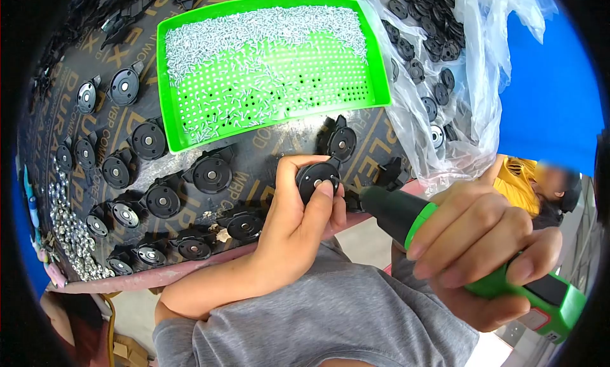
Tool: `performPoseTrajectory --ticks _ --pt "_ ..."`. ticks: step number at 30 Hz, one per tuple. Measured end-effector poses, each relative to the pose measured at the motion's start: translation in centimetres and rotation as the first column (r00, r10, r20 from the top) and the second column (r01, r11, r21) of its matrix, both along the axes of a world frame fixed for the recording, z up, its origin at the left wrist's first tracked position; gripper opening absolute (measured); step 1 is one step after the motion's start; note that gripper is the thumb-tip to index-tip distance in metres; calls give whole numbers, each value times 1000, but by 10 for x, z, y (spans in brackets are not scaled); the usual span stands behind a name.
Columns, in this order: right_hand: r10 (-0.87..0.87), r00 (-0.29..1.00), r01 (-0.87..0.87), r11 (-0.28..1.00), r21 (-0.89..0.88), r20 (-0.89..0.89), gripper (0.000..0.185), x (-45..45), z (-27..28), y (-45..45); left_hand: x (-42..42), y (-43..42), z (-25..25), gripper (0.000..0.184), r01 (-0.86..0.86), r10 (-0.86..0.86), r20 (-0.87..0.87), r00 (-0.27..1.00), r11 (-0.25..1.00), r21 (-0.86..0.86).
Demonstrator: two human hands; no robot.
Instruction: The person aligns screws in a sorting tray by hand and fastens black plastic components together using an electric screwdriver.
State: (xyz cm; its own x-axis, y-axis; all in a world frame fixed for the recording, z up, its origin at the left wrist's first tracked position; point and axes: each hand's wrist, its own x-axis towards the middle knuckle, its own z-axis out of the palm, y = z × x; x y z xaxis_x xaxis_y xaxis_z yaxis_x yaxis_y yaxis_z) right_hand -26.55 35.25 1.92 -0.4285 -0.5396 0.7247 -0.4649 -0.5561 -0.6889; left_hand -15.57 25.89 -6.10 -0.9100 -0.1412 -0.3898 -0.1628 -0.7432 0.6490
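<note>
My left hand [293, 224] pinches a round black plastic part [316, 174] with a short arm, its thumb lying across the face near the centre. Just beyond it, another black round part [342, 142] with a metal centre lies on the table. My right hand [480, 240] is wrapped around a green and black electric screwdriver [389, 209]. The tool's dark nose points left toward the held part, with a gap between them. Whether a bit sits in the nose is too dark to make out.
A green perforated tray [273, 122] holds many small silvery screws [267, 24]. Rows of black round parts [211, 172] lie on the left. Small shiny metal pieces [76, 240] are heaped at the left edge. Clear plastic [473, 106] surrounds black discs [416, 71]. Another person [518, 186] is at right.
</note>
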Motion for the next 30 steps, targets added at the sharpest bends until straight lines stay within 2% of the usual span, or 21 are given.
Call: performPoseTrajectory --ticks 3,5,8,9,11,12,14,15,16,18,20,21,22,23,24,25,28,29,30 --pt "-78 997 78 997 -14 0 30 6 -1 2 0 -1 -1 26 29 -30 -12 999 996 -87" --pt "-26 999 26 999 22 -23 30 0 -1 4 -2 0 -3 27 62 -71 -35 997 976 -209" --pt "171 984 -172 985 -10 -47 34 -20 -5 5 -2 5 -9 30 41 -64 -93 994 972 -233" --pt "200 979 -200 980 6 -28 35 -24 0 9 -1 4 -9 39 82 -107 -109 988 974 -213" --pt "248 968 -246 968 53 -34 34 -34 10 19 -2 5 -6 53 41 -78 -130 988 963 -268" --pt "210 978 -210 978 21 -12 34 -33 11 19 -2 3 -7 67 61 -90 -136 987 977 -205" --pt "155 988 -154 985 74 -15 36 -36 15 25 -4 2 -4 75 65 -89 -119 989 979 -191" --pt "120 993 -120 992 30 8 37 -36 13 23 -4 0 -4 85 110 -144 -121 982 961 -252" --pt "34 999 -34 999 24 12 36 -33 11 22 -2 -1 -1 85 105 -141 -126 982 961 -258" --pt "-77 997 76 997 27 25 33 -33 8 22 4 -7 11 90 325 -351 25 936 834 -447" --pt "-116 993 115 993 26 13 33 -35 7 24 10 -20 34 88 367 -433 71 899 653 -663" --pt "-176 978 183 982 -53 115 28 -31 7 21 16 -17 35 82 179 -340 2 940 490 -853" --pt "-169 978 177 983 -56 121 28 -32 7 20 21 -20 39 74 169 -313 102 944 193 -967" --pt "-169 977 178 982 -63 132 29 -35 8 23 26 -24 44 68 160 -261 188 947 -124 -979" --pt "-172 975 183 981 -69 140 29 -37 8 24 30 -27 45 50 145 -181 184 966 -209 -967" --pt "-211 965 223 973 -64 155 29 -38 9 24 36 -34 48 42 177 -157 223 962 -265 -948" --pt "-277 940 302 947 -112 200 22 -44 6 13 44 -41 51 32 250 -48 310 950 -481 -841" --pt "-318 915 353 929 -110 247 21 -45 5 7 44 -41 48 25 246 -20 298 954 -512 -823" --pt "-357 887 401 910 -106 294 20 -46 3 1 44 -42 46 25 239 -26 293 956 -513 -824"
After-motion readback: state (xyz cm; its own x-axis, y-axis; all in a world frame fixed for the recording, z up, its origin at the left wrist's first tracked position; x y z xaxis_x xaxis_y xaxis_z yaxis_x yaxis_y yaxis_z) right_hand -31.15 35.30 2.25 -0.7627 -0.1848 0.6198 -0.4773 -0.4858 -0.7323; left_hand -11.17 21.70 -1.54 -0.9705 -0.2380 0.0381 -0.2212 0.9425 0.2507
